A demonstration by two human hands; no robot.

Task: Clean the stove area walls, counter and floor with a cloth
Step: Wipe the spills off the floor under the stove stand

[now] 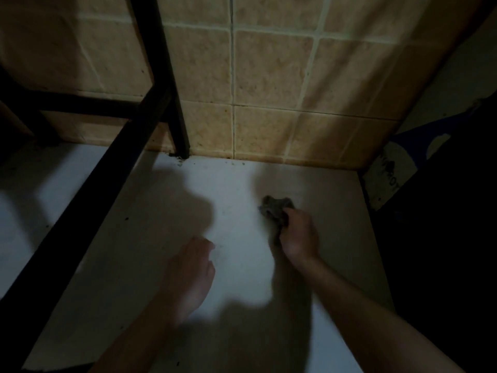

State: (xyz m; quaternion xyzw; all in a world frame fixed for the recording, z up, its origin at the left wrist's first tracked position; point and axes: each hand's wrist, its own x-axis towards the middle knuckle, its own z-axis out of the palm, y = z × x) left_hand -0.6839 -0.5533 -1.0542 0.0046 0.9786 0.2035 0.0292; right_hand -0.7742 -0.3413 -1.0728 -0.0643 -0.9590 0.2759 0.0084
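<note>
Closest to me from this head view, the left hand (pixel 192 267) hangs just above the floor (pixel 236 184). It is blurred, but its fingers look loosely curled and I see nothing in it. A little further out, the right hand (pixel 297 232) is clenched round a crumpled grey cloth (pixel 274 207), and the bunched end sticking out past the fingers sits on the pale floor, between the hand and the wall. I judge that I am in the floor part of the job, wiping the open patch in front of the wall. The stretch around the cloth looks fairly plain and even, though the light is dim and heavy shadows hide much of it, so I cannot say how clean it really is. Further back, dark crumbs (pixel 178 158) are gathered at the foot of the black frame (pixel 150 76), right where its leg meets the floor, with a few more specks along the base of the wall and one or two beside the frame's lower bar. That corner looks undone to me. Beyond it, the tan tiled wall (pixel 269 76) shows small dark spots along the lowest rows, so it may want another pass. No counter is in view. At far right a blue and white sheet (pixel 403 162) leans in the dark.
</note>
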